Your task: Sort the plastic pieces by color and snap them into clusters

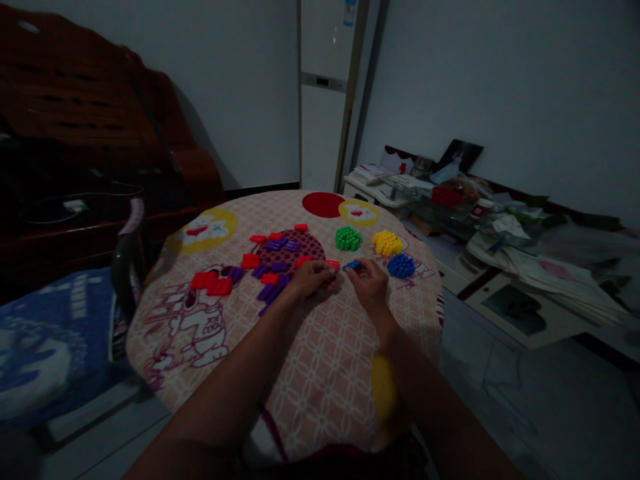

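Note:
My right hand point(370, 283) pinches a small blue plastic piece point(352, 265) between thumb and fingertips, just above the cloth. Facing it across a narrow gap, my left hand point(316, 279) has its fingers closed. A red plastic piece point(333, 265) shows at its fingertips, but I cannot tell whether it is held or lies behind them. More red pieces point(304, 260) lie just beyond the left hand. To the right of my right hand stands a round cluster of blue pieces point(401, 265). Green point(348, 238) and yellow point(387, 243) clusters stand farther back.
Purple pieces point(270, 292) and flat red blocks point(212, 283) are spread over the left half of the round, cloth-covered table point(310, 373). A chair with a blue cushion point(55, 340) stands at the left. A cluttered low cabinet point(500, 267) is close on the right.

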{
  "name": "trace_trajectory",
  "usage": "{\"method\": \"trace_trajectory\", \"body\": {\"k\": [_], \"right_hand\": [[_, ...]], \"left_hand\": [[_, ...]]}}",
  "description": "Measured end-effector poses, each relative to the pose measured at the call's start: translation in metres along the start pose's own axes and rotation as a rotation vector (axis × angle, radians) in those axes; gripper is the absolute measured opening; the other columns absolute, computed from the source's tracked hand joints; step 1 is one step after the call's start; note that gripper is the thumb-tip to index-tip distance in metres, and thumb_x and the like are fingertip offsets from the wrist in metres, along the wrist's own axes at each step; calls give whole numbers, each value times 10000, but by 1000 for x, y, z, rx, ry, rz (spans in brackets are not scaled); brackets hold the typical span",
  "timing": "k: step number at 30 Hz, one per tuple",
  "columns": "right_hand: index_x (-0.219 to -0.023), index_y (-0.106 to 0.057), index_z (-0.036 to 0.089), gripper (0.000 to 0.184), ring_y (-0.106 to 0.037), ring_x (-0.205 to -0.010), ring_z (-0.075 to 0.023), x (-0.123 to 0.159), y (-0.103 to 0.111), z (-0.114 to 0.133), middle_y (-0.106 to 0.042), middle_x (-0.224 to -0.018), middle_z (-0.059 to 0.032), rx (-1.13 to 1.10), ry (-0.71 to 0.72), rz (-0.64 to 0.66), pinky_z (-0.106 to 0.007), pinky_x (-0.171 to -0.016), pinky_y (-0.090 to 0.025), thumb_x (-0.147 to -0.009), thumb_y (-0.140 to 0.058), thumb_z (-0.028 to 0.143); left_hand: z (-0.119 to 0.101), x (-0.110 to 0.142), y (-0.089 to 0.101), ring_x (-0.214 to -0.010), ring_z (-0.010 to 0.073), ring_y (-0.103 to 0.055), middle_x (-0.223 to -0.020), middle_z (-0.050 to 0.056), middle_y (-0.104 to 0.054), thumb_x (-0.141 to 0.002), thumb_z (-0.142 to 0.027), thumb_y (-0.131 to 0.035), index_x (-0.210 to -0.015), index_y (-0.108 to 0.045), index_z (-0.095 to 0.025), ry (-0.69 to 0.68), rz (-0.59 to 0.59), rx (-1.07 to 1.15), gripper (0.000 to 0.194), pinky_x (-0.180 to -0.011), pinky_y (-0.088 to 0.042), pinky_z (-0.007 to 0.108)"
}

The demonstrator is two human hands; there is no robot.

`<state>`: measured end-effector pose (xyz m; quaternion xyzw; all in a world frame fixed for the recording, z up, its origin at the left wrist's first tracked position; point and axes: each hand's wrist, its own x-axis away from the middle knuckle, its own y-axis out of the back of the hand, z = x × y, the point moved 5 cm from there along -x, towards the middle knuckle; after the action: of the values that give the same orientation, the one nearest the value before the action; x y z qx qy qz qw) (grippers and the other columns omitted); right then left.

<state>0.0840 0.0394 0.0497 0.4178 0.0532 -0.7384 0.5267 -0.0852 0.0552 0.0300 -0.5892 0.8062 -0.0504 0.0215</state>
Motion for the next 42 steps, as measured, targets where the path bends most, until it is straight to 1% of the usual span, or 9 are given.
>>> {"method": "trace_trajectory", "body": {"k": [7, 12, 20, 26, 30, 33, 35, 38, 42], "right_hand": [[-1015, -683, 109, 308, -648, -784, -203, -14, 93, -57, -712, -949, -132, 370, -333, -393, -315, -758, -510, -814, -610, 330], [-827, -724, 133, 216, -633, -763, -245, -10, 120, -80, -730, -804, -129, 629, -418, -313, -342, -768, -467, -766, -619, 311], [-853, -767, 114, 264, -660, -745, -262, -7, 116, -95, -756, -812, -148, 654, -410, -160, -347, -718, -464, -711, -657, 308], [-1035, -753, 74, 451, -674, -770, -285, -7, 120, -109, -758, -845, -159, 579, -468, -180, -382, -770, -496, -651, -692, 302], [-1057, -742, 79, 427, -666, -786, -277, -7, 124, -85, -752, -893, -168, 608, -360, -327, -387, -783, -497, -714, -577, 272], [-1009, -752, 96, 391, -671, -808, -275, -2, 115, -60, -752, -919, -173, 555, -281, -300, -390, -791, -504, -765, -527, 301], [-976, -763, 112, 391, -678, -777, -272, 6, 103, -49, -756, -890, -157, 442, -321, -181, -384, -762, -520, -766, -574, 382], [-1022, -761, 118, 495, -698, -783, -271, 24, 80, -41, -760, -919, -143, 204, -409, 37, -375, -732, -548, -734, -653, 505], [-1148, -726, 144, 566, -692, -993, -288, 44, 51, -33, -728, -1132, -152, 66, -352, 235, -432, -890, -545, -756, -656, 546]], "left_hand": [[-2, 1, 7, -538, 113, -584, -618, 16, -643, -651, -442, -792, -759, -632, -134, -11, -42, 15, 364, -542, -472, 231], [-4, -1, 15, -564, 116, -608, -657, 12, -665, -640, -458, -794, -776, -629, -140, -5, -66, 1, 383, -565, -500, 233], [2, -2, 14, -545, 117, -613, -625, 7, -657, -706, -325, -754, -745, -626, -142, -3, -72, -2, 227, -557, -498, 227], [10, -6, 5, -536, 118, -602, -591, -3, -636, -760, -206, -657, -724, -648, -142, -15, -55, -144, 74, -555, -476, 224], [4, -4, 4, -562, 122, -606, -614, 8, -655, -767, -172, -630, -708, -659, -138, -109, -68, -314, 75, -544, -446, 210], [-8, 0, 9, -585, 124, -615, -646, 13, -673, -773, -140, -605, -766, -692, -132, -172, -124, -399, 87, -556, -450, 209], [-18, 2, 20, -592, 129, -622, -663, 11, -684, -779, -125, -585, -822, -712, -136, -195, -198, -459, 134, -574, -466, 218], [-36, 10, 54, -689, 155, -664, -761, 27, -729, -777, -131, -601, -862, -731, -149, -247, -425, -588, 156, -665, -511, 252], [-43, 24, 107, -832, 187, -691, -887, 43, -760, -765, -108, -606, -893, -749, -171, -236, -709, -772, 202, -816, -530, 296]]}}
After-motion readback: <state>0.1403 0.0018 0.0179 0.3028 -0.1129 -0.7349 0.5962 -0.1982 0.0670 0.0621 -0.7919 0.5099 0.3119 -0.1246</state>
